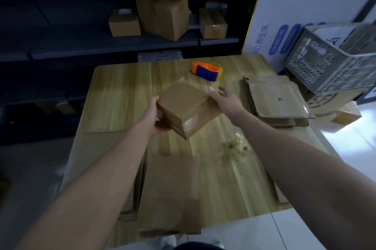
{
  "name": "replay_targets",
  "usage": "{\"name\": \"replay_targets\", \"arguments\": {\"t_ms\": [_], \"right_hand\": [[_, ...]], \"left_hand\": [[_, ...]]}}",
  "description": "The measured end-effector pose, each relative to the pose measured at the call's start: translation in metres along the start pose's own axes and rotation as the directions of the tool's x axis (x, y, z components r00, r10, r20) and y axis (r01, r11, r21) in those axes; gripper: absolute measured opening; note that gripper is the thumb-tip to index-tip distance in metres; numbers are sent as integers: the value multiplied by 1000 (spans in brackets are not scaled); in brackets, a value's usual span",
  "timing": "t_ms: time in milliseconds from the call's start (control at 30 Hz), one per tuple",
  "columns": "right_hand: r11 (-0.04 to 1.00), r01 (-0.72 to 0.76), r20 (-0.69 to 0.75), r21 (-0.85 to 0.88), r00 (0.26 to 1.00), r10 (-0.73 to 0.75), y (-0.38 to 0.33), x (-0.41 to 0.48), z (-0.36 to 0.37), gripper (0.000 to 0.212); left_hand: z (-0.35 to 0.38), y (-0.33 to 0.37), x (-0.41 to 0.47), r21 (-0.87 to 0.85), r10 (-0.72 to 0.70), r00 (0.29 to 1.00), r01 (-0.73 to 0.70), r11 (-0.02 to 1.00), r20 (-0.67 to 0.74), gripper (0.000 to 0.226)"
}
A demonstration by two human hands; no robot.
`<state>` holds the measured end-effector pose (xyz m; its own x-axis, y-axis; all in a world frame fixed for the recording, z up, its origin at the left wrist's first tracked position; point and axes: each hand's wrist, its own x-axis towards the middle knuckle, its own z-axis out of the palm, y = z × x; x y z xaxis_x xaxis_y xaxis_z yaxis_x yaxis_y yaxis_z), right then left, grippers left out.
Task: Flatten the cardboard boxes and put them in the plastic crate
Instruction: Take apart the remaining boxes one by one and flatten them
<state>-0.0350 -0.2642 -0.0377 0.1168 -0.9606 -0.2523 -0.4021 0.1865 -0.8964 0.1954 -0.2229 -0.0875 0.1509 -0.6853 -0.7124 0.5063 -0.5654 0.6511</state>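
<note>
Flattened cardboard (171,192) lies at the worktop's (122,86) near edge, with a wad of crumpled tape (236,146) to its right. Both arms stretch forward. The left hand (157,119) grips the left edge of a tilted cardboard box (183,103) held above mid-worktop. The right hand (225,99) is spread loosely at the box's right corner; contact is unclear. Farther right sits a flattened stack (278,101), then a tape dispenser (207,69) and, far right, the plastic crate (333,60).
</note>
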Motion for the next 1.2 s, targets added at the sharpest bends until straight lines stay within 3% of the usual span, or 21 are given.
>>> {"name": "replay_targets", "arguments": {"t_ms": [100, 167, 233, 300, 367, 400, 467, 500, 567, 667, 800, 933, 1033, 1200], "right_hand": [[997, -39, 139, 71, 990, 29, -7, -6, -4, 67], [997, -54, 213, 55, 976, 41, -11, -7, -3, 43], [999, -21, 178, 31, 984, 15, -16, -7, -2, 25], [1000, -13, 118, 10, 993, 12, -18, -6, -2, 21], [999, -23, 117, -27, 993, 26, -18, -7, 3, 17], [998, -29, 121, -52, 992, 35, -17, -7, 6, 14], [995, -55, 122, -83, 990, 65, -15, -7, 13, 10], [993, -75, 122, -89, 989, 86, -15, -7, 16, 10], [989, -114, 138, -91, 982, 126, -12, -8, 21, 13], [981, -165, 176, -106, 967, 181, -1, -11, 30, 23], [969, -239, 129, -61, 961, 245, 14, -12, 38, 39], [972, -222, 107, -74, 968, 229, 20, -6, 36, 36], [967, -251, 119, -38, 960, 254, 27, -6, 40, 48], [953, -303, 102, 27, 949, 299, 31, 2, 45, 56]], "left_hand": [[-3, -5, 0, -115, -110, 994, 111, 987, 19, 50], [-6, -8, -2, -178, -151, 987, 157, 971, 47, 52], [-11, -8, -6, -127, -158, 986, 162, 978, 44, 56], [-12, -5, -12, 38, -109, 992, 111, 993, -59, 57], [-7, -4, -17, 211, 49, 980, -8, 978, -192, 53], [-4, -5, -18, 327, 198, 949, -111, 939, -246, 49], [2, -8, -21, 543, 526, 832, -365, 756, -174, 24], [5, -11, -25, 611, 615, 785, -456, 647, -65, 8], [6, -23, -30, 715, 682, 722, -537, 449, 114, 12], [-1, -40, -29, 805, 696, 699, -503, 313, 166, 11], [-4, -58, -27, 838, 693, 695, -482, 255, 189, 20], [4, -61, -24, 843, 706, 680, -485, 233, 197, 19], [10, -57, -20, 865, 686, 692, -466, 185, 225, 20], [18, -53, -13, 869, 670, 709, -455, 193, 222, 12]]}}
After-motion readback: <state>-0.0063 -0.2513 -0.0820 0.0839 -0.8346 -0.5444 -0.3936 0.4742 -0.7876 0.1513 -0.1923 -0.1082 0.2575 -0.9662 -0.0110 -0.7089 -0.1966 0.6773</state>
